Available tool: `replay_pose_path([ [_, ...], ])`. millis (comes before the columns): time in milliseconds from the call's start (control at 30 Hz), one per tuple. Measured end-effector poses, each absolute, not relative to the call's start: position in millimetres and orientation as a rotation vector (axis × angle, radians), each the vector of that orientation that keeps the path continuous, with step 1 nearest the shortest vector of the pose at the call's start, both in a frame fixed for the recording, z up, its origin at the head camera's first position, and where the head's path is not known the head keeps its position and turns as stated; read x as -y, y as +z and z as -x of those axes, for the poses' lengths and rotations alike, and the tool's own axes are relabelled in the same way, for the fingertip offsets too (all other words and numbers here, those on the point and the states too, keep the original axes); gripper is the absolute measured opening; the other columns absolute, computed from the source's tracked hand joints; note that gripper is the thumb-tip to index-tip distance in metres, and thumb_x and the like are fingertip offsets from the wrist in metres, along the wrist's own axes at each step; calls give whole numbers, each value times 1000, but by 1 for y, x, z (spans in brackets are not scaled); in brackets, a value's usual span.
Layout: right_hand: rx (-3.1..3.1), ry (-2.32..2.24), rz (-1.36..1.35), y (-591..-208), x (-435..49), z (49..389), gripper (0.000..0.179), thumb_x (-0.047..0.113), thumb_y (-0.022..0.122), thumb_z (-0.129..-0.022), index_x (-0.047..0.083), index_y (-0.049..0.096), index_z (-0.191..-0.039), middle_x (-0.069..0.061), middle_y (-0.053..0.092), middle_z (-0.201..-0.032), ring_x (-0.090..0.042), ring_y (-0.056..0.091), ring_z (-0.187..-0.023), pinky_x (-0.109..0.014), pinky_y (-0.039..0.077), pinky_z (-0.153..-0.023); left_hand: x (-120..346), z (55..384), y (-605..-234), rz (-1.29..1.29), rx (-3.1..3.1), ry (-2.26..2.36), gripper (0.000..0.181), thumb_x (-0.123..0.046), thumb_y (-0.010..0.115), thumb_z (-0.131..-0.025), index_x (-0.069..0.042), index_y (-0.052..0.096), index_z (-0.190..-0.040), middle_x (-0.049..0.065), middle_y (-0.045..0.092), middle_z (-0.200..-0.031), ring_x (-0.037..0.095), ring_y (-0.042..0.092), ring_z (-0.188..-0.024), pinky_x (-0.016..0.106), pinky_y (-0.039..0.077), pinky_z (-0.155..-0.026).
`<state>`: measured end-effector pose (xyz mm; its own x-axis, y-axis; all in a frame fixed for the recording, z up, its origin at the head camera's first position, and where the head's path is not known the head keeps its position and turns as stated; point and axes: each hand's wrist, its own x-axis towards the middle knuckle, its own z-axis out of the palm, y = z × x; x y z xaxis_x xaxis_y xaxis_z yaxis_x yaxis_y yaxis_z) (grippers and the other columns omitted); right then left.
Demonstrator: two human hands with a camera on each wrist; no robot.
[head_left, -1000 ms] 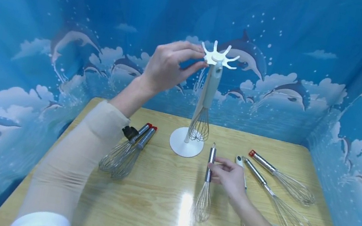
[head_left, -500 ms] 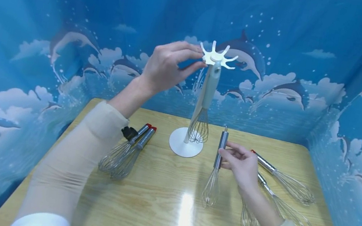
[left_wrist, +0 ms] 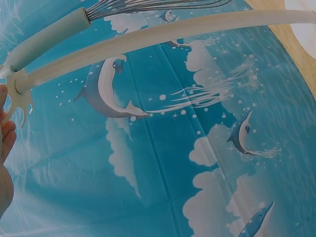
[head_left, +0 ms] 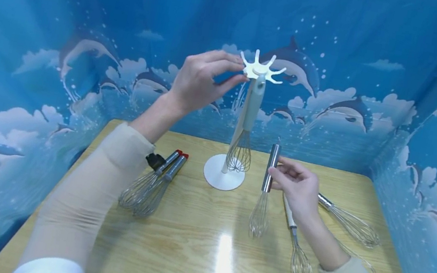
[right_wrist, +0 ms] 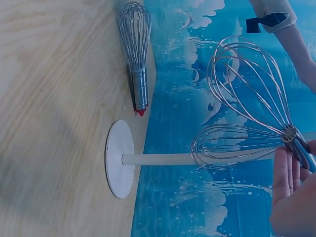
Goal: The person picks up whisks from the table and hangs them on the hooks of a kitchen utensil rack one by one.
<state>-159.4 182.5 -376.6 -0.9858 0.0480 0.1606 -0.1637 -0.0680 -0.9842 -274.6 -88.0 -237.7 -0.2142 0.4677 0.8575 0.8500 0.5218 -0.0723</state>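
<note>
A white stand (head_left: 259, 68) with a ring of hooks tops a thin post above a round base (head_left: 223, 176). My left hand (head_left: 207, 78) pinches the left side of that hook ring. One whisk with a pale grey-green handle (head_left: 253, 106) hangs from the hooks, wires downward. To the right of the stand, my right hand (head_left: 297, 184) grips a steel-handled whisk (head_left: 271, 170) between thumb and fingers, upright with its loop at the top. Its wires (right_wrist: 249, 84) spread large in the right wrist view. The left wrist view shows the hanging whisk (left_wrist: 52, 39) beside the post.
Two steel whisks (head_left: 168, 171) with red ends lie on the wooden table (head_left: 176, 251) left of the stand. Under and beyond my right forearm lie a white-handled whisk (head_left: 290, 212) and steel whisks (head_left: 354, 224), partly hidden. A blue dolphin-print curtain (head_left: 171, 6) surrounds the table.
My right hand has moved the steel whisk upward and away from me, slightly to the right. More of the white-handled whisk now shows. My left hand still holds the hook ring.
</note>
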Motion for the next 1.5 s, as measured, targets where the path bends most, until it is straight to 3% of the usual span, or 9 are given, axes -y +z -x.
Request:
replay_pose_path([
  [367, 1967, 2210, -307, -362, -179, 171, 36, -10, 70, -94, 23, 78, -108, 7, 73, -86, -6, 71, -72, -25, 68, -67, 90, 275, -237, 1086, 1851, -524, 24, -21, 77, -98, 0, 80, -109, 17, 81, -110, 29, 79, -105, 38, 67, -93],
  [1500, 1790, 2061, -465, -308, -165, 207, 33, -8, 71, -93, 20, 79, -108, 7, 76, -88, -6, 70, -71, -21, 66, -63, 87, 275, -238, 1099, 1844, -525, 24, -22, 77, -98, 0, 80, -108, 17, 81, -108, 29, 80, -103, 37, 68, -92],
])
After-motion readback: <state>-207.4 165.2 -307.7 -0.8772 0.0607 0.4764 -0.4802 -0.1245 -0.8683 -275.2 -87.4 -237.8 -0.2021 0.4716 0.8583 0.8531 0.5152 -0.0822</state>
